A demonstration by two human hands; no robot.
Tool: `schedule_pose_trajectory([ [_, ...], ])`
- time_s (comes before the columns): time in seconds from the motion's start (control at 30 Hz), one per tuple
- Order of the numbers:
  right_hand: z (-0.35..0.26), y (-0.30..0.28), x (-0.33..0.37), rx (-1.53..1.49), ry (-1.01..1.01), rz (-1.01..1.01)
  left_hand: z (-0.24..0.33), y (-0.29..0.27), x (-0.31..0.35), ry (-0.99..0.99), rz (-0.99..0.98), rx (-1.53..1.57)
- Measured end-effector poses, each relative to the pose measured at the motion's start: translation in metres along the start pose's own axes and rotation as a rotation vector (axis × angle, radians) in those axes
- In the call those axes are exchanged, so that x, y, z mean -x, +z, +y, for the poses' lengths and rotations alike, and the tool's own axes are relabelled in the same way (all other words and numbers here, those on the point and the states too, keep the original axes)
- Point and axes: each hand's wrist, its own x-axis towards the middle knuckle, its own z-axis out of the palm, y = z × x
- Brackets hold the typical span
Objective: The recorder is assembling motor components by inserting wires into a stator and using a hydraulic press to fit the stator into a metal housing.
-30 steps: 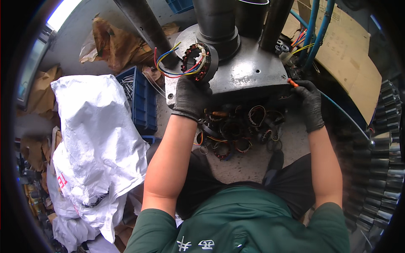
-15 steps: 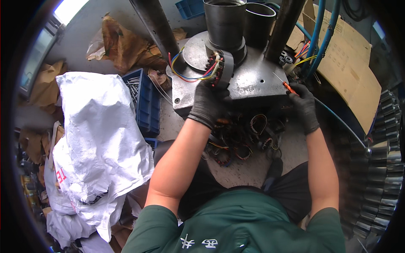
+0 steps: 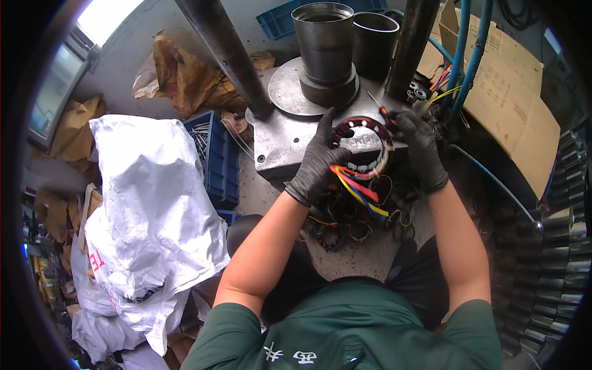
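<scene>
L hand (image 3: pixel 317 161) is gripping the stator ring (image 3: pixel 364 148) at its 9 o'clock edge, over the steel plate (image 3: pixel 277 145); R hand (image 3: pixel 422 148) is clenching at 3, prob. pinching a screwdriver (image 3: pixel 382 111). Wires (image 3: pixel 357 188) are trailing toward 6.

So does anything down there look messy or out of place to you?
A heap of wound motor stators with loose wires lies jumbled on the floor below the metal press base, not stacked. The stator held between the left hand and right hand trails red, yellow and blue leads. Crumpled brown paper lies behind.
</scene>
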Motion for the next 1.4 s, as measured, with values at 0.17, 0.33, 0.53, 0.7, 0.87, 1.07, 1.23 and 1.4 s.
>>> schedule_pose_trajectory([
  [0.17,-0.027,0.023,0.052,-0.426,0.361,-0.392,-0.006,0.012,-0.001,0.070,-0.006,-0.497],
  [0.33,-0.021,0.022,0.065,-0.541,0.235,-0.270,0.017,0.021,-0.003,-0.055,-0.083,-0.643],
  [0.53,0.000,0.000,0.070,-0.823,0.324,-0.193,-0.003,0.032,0.002,0.131,-0.133,-0.212],
  [0.7,-0.004,0.006,0.070,-0.907,0.313,-0.091,-0.039,0.049,0.027,0.495,0.091,-0.398],
  [0.87,0.009,-0.012,0.072,-0.963,0.304,-0.194,-0.042,0.067,0.028,0.687,0.072,-0.672],
  [1.07,-0.017,0.013,0.081,-0.597,-0.054,-0.146,-0.027,0.068,0.026,0.874,-0.034,-1.054],
  [1.23,-0.004,0.004,0.085,-0.572,0.087,-0.159,-0.057,0.063,0.009,0.547,-0.068,-0.356],
  [1.4,-0.014,0.011,0.081,-0.480,0.079,-0.158,-0.055,0.067,0.010,0.305,0.035,-0.066],
])
